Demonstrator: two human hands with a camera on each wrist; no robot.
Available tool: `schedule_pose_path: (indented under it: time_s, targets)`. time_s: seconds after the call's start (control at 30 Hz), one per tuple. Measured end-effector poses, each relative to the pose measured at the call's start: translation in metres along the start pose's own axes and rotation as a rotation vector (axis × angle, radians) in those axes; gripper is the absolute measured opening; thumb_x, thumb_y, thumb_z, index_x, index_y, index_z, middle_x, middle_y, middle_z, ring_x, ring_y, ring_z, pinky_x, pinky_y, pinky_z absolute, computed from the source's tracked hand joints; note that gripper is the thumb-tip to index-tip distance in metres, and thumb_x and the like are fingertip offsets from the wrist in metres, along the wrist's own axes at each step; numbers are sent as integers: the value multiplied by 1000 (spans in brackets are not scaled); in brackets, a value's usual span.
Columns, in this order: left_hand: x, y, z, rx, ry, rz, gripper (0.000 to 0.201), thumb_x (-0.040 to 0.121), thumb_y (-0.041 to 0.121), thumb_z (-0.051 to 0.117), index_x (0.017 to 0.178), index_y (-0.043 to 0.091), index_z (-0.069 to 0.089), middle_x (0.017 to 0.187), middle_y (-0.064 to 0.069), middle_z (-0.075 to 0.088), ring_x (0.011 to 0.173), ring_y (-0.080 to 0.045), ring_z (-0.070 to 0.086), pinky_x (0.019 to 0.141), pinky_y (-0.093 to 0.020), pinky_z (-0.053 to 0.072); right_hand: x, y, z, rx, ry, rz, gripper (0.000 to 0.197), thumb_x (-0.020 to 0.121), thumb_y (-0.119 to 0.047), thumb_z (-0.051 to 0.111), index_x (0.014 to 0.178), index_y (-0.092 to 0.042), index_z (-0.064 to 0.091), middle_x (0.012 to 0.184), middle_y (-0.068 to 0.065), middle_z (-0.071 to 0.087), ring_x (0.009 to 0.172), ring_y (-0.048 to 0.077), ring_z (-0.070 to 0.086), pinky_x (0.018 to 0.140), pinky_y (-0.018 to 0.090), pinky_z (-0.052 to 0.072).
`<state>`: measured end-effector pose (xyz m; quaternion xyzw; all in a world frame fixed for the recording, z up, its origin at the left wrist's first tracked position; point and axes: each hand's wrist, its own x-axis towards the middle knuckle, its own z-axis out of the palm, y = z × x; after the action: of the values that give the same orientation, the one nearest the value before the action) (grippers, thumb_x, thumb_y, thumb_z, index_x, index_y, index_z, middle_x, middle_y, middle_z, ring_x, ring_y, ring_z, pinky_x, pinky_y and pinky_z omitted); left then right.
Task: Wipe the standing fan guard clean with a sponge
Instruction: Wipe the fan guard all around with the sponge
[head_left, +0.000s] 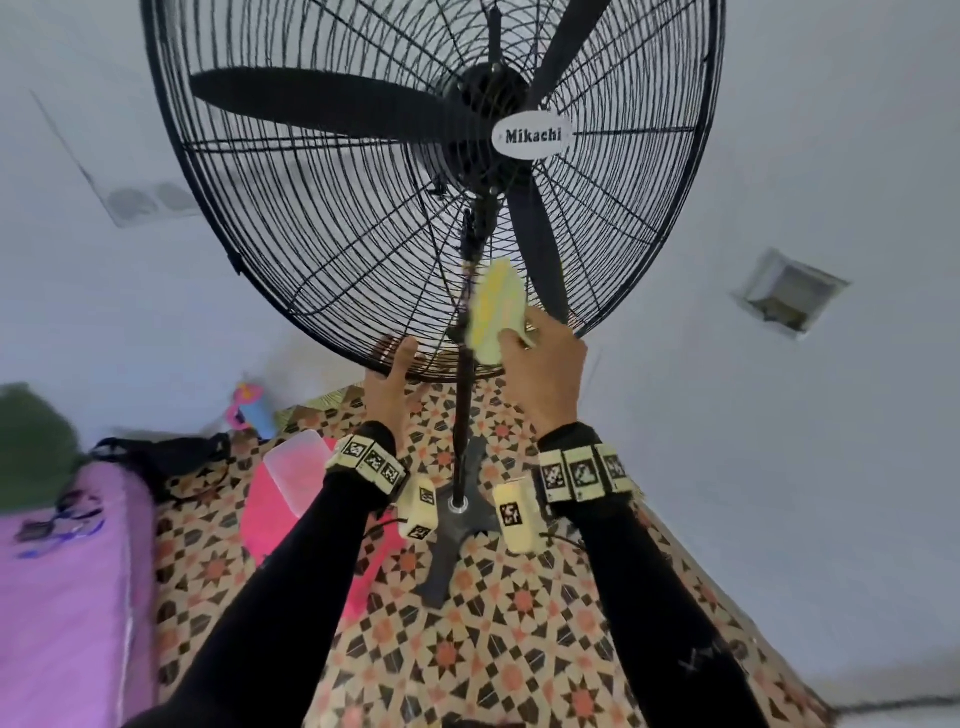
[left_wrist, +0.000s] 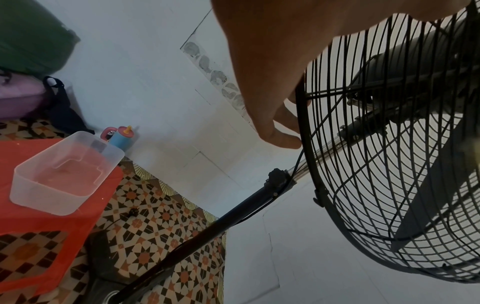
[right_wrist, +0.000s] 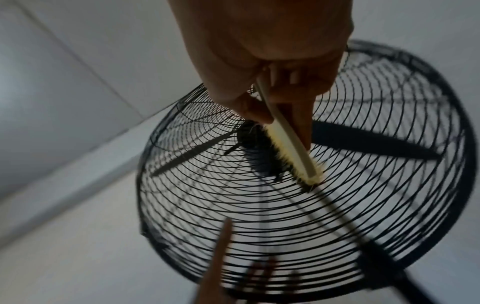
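Observation:
The black wire fan guard (head_left: 322, 218) with a white "Mikachi" badge fills the upper head view. My right hand (head_left: 514, 335) pinches a yellow-green sponge (head_left: 496, 301) and holds it flat against the lower front wires, just right of the pole. In the right wrist view the sponge (right_wrist: 293, 150) lies edge-on against the guard (right_wrist: 233, 205), between thumb and fingers. My left hand (head_left: 400, 364) grips the guard's bottom rim, thumb in front and fingers behind. In the left wrist view its fingertips (left_wrist: 285, 139) curl onto the rim (left_wrist: 302, 144).
The fan's pole (head_left: 462, 415) drops to a dark cross base (head_left: 457, 525) on patterned floor between my arms. A red stool (left_wrist: 52, 226) with a clear plastic tub (left_wrist: 64, 172) stands left. A blue bottle (left_wrist: 122, 137), black bag and purple mattress (head_left: 62, 571) lie along the left wall.

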<state>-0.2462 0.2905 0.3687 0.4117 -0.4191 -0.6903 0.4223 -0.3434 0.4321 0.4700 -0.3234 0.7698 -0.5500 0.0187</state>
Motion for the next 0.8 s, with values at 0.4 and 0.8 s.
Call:
schedule_pose_path:
  time_s: [0.4,0.8]
  targets:
    - [1,1,-9,-28,-55,47,97,70,65,85,148,21,48,140,-1,64,123,-22,65,92,-49,60,16,5,-5,232,-76,20,24,88,-16,67,109,-12,76,102,-4,74,95,16,70,80,26,61]
    - [16,-9,-8,7,-72,75,79,89,40,78,151,9,41,144,-10,58,108,-8,67,79,-25,61,53,10,-36,55,26,-10,15,82,-24,67,92,-18,76,93,-3,76,90,16,71,83,42,62]
